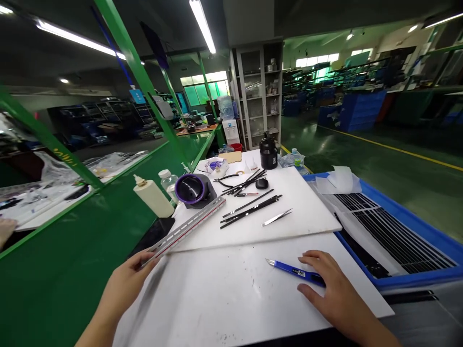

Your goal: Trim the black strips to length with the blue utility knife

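Note:
My left hand pinches the near end of a long silver slotted metal strip with a red line along it. The strip slants up and away, its far end by a black round piece with a purple rim. On the white tabletop lies a blue craft knife, its blade pointing left. Over the knife's handle end hovers my right hand, thumb and fingers apart on either side; whether it touches the knife is unclear. Tweezers and thin black strips rest on a white foam board beyond.
Farther back are pliers, a red-and-black marker, a small black rounded object and a black jug. A cream squeeze bottle stands left by a green partition. At right, a blue crate holds black strips.

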`<state>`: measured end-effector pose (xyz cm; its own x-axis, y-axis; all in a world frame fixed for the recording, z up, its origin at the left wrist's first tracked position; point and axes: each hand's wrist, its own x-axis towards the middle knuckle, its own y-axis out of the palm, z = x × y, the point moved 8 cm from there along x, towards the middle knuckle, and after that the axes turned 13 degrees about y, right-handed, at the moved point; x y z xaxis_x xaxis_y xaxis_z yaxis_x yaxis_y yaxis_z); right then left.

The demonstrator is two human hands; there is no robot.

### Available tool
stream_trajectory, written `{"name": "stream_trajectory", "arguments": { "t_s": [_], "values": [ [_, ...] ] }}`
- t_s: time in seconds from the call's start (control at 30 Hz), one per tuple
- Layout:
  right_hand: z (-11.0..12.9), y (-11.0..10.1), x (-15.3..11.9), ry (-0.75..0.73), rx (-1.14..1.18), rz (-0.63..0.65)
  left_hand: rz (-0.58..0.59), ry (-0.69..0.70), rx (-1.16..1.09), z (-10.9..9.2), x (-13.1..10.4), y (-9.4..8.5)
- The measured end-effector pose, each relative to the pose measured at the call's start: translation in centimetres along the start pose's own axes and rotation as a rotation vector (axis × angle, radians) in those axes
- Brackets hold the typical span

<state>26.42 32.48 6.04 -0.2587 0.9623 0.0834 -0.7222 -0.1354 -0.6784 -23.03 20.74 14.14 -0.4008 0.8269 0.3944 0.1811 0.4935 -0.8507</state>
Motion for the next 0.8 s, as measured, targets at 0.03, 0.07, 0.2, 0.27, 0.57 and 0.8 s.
{"name": "stream_trajectory", "arguments": {
  "t_s": [0.03, 0.07, 0.2, 0.27, 0.57, 0.8],
  "values": [
    [-0.3, 0.4, 0.1, 0.020, -0.023, 0.039, 0.017, 0.011, 0.018, 0.1, 0.3, 0.4],
    [-0.5, 0.7, 0.2, 0.026, -0.047, 0.077, 0.031, 0.028, 0.038, 0.2, 0.6, 0.8],
    [-0.3, 1.5, 0.3, -0.032, -0.123, 0.158, 0.021, 0.153, 0.109, -1.2, 1.6, 2.0],
    [-0.1, 1.8, 0.3, -0.053, -0.145, 0.165, -0.024, 0.248, 0.129, -3.5, 2.0, 2.3],
    [0.2, 2.2, 0.6, -0.053, -0.176, 0.212, 0.327, 0.573, 0.090, -19.9, 8.3, 13.1],
    [-0.6, 0.9, 1.0, 0.090, 0.053, 0.148, 0.483, 0.474, 0.215, -21.1, 11.7, 17.5]
  ]
}}
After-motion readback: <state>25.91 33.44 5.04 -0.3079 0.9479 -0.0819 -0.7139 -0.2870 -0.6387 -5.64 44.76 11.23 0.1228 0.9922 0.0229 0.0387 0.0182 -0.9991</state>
